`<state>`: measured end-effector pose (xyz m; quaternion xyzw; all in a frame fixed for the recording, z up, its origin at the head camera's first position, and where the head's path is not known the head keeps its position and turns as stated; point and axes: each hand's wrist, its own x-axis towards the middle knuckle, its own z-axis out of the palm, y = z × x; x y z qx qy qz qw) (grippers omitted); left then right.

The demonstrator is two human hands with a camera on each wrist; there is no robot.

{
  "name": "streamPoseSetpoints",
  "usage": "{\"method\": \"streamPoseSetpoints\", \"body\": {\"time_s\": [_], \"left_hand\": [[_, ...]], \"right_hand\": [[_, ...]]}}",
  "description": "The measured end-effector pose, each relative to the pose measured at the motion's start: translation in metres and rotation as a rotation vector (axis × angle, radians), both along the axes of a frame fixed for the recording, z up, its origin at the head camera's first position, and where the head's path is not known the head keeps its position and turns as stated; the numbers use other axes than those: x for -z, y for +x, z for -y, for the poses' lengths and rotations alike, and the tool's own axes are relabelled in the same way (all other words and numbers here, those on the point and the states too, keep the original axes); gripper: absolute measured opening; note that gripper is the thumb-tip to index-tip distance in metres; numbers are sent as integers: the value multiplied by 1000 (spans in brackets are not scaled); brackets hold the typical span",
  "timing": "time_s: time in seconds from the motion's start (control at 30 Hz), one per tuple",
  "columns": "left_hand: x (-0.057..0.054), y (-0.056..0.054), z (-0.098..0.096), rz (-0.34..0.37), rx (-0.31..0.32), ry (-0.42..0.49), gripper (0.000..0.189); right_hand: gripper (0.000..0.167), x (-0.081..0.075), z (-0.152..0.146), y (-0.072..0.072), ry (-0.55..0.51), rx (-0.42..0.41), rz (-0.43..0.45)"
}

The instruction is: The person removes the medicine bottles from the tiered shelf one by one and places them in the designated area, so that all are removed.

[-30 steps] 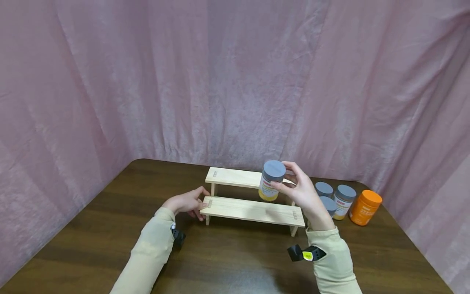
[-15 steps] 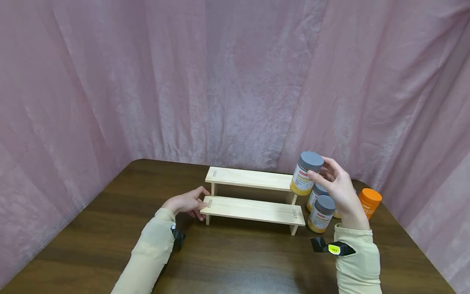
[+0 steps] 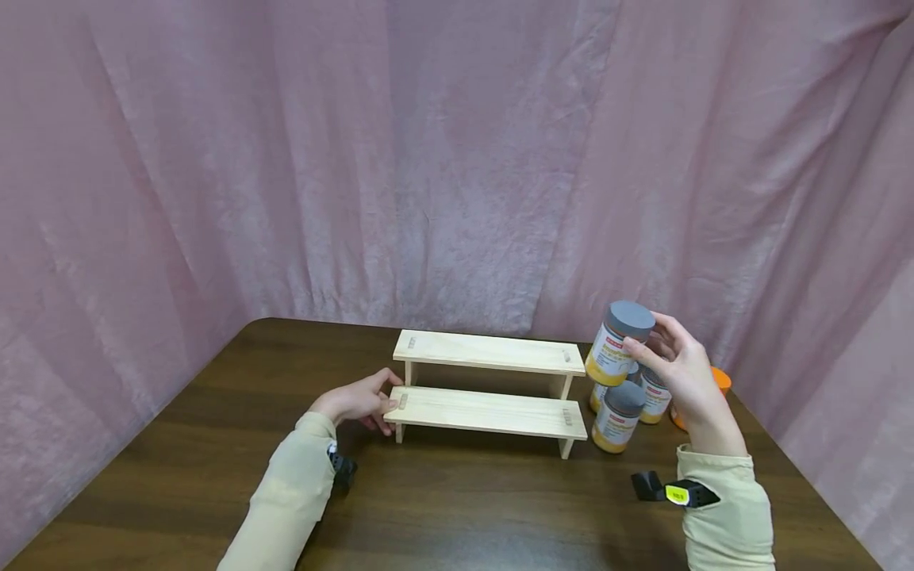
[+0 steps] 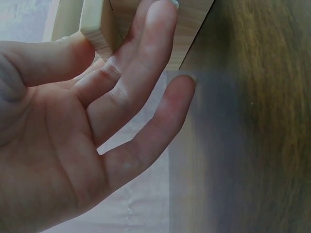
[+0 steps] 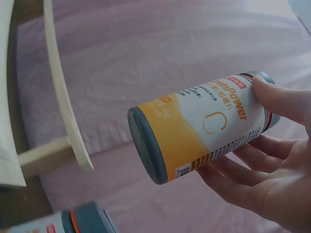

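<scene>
In the head view, my left hand (image 3: 357, 400) holds the left end of the lower board of a two-tier wooden shelf (image 3: 485, 412). The left wrist view has the thumb against the board's end (image 4: 99, 29), with the other fingers bent beside it. Off to the right, my right hand (image 3: 689, 377) grips a supplement bottle (image 3: 610, 353) with a grey lid and a white-and-yellow label. This bottle is held in the air, tilted, above similar bottles. In the right wrist view, thumb and fingers wrap round its lid end; its base (image 5: 146, 145) points toward the shelf.
Right of the shelf stand a front grey-lidded bottle (image 3: 616, 428), another (image 3: 655, 396) beside it, and one partly hidden behind. An orange jar (image 3: 721, 381) is mostly covered by my right hand. Pink curtains (image 3: 471, 159) hang behind the brown table (image 3: 443, 507).
My right hand has carried the bottle rightward, from over the shelf to over the standing bottles. The left hand has stayed at the shelf's left end. The head view has shifted slightly.
</scene>
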<state>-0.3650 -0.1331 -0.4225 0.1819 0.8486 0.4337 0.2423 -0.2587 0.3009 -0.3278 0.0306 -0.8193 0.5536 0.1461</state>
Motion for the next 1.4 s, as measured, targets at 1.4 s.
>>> {"method": "streamPoseSetpoints", "body": {"time_s": [1.4], "left_hand": [[-2, -3, 7, 4, 4, -2, 35]], "right_hand": [[50, 64, -110, 9, 7, -285, -8]]}}
